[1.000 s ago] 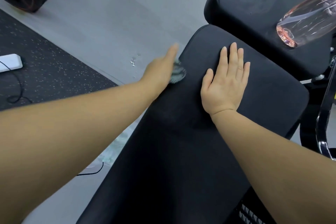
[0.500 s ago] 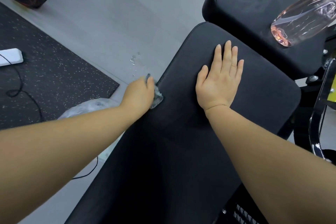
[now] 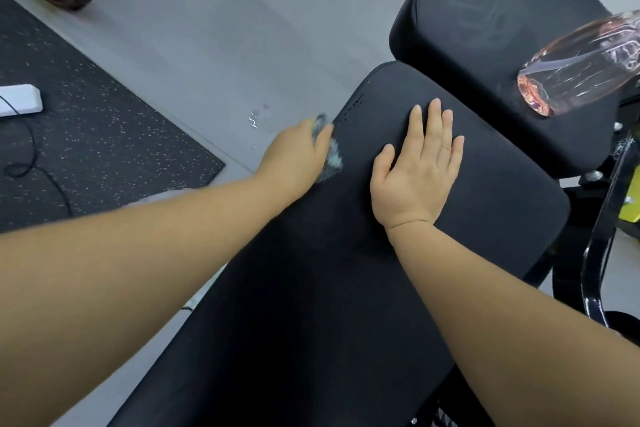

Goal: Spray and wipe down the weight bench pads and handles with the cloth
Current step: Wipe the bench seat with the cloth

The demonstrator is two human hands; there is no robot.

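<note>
Both bare forearms reach forward; the left hand (image 3: pixel 294 153) curls round a cloth (image 3: pixel 333 161), the right hand (image 3: pixel 417 172) lies flat, palm down, fingers straight

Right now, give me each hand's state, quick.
Left hand: grips the cloth at the edge of the bench pad.
Right hand: open, flat on the bench pad.

A black speckled rubber floor mat (image 3: pixel 97 135) lies on the smooth grey floor (image 3: pixel 242 28), bearing a white rectangular power strip (image 3: pixel 19 103) with a thin black cable (image 3: pixel 33 146).
</note>
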